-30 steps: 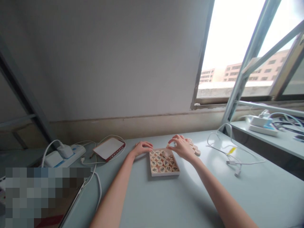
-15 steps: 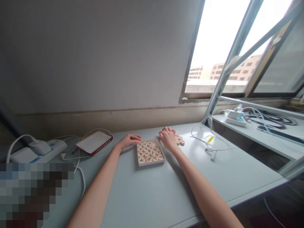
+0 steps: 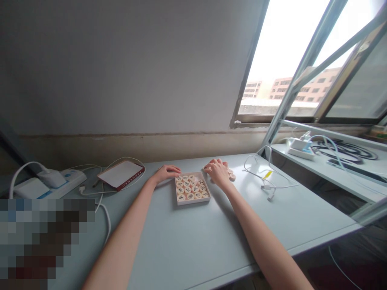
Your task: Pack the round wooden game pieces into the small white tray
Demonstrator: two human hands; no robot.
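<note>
A shallow white square box (image 3: 193,202) lies on the desk, filled with rows of round xiangqi pieces (image 3: 187,189) with dark characters. A gap shows at its back right corner. My left hand (image 3: 165,173) rests at the box's back left corner, fingers stretched out and touching its edge. To the right of the box, my right hand (image 3: 219,173) reaches over a pile of loose xiangqi pieces (image 3: 232,176), fingers bent down and drawn together. A pale piece edge shows by its fingertips, though the hand hides most of the grip and part of the pile.
A red-edged box with a white top (image 3: 121,175) and a power strip (image 3: 71,177) with plugs stand on the left. White cable (image 3: 278,186) loops lie on the right of the desk (image 3: 169,245). A metal post (image 3: 279,104) rises at the back right corner.
The view has shifted slightly. My right hand has come a little nearer and covers the pile differently, its fingers more curled. My left hand stays at the box's corner.
</note>
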